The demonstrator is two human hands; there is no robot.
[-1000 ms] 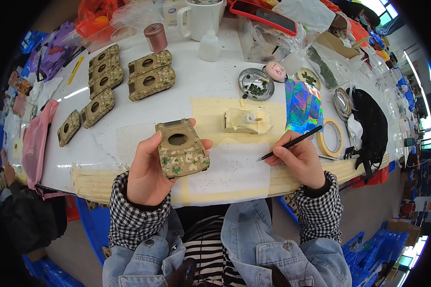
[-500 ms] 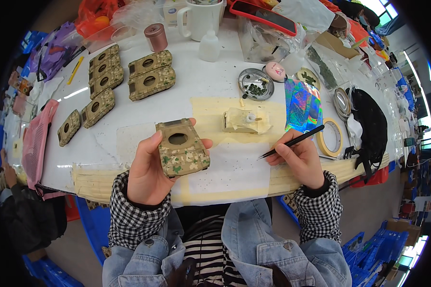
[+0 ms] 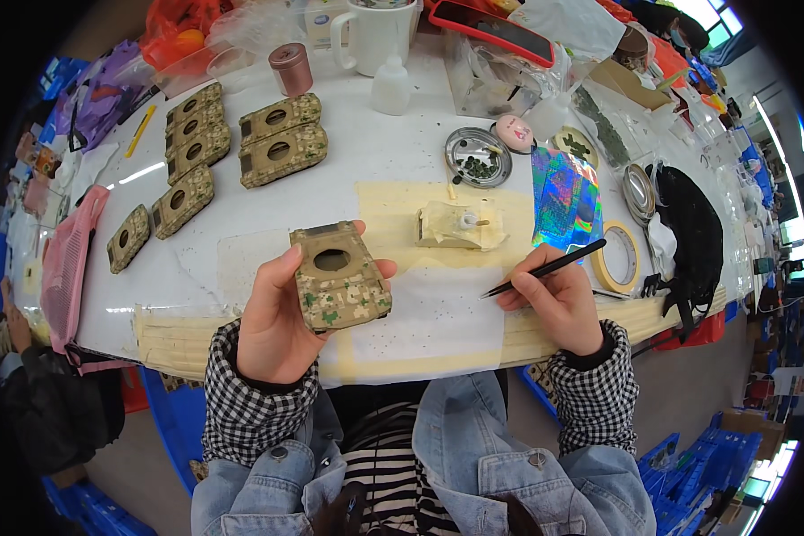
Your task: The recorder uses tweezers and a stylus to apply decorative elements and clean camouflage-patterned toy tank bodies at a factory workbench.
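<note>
My left hand (image 3: 275, 317) is closed round a camouflage-painted model tank hull (image 3: 341, 295), tilted with its round hole facing up. Between the thumb and fingers of my right hand (image 3: 558, 308) are black tweezers (image 3: 563, 259), their fine tips pointing left, just above a white sheet (image 3: 460, 330) dotted with tiny specks. The tips stay apart from the hull, and I cannot make out anything between them. Beyond the sheet sits a small block wrapped in masking tape (image 3: 433, 234) with a white nozzle on top. More camouflage hulls (image 3: 188, 198) stand in groups at the left.
A round tin (image 3: 453, 159) holds dark green bits at the back right, by iridescent film (image 3: 558, 201). A masking tape roll (image 3: 632, 259) and a black bag (image 3: 695, 241) lie right. At the back are a white mug (image 3: 380, 40), a squeeze bottle (image 3: 391, 87) and a red-cased phone (image 3: 496, 34).
The tweezers' rear end has tilted slightly downward in my right hand. My left hand and the hull look unmoved.
</note>
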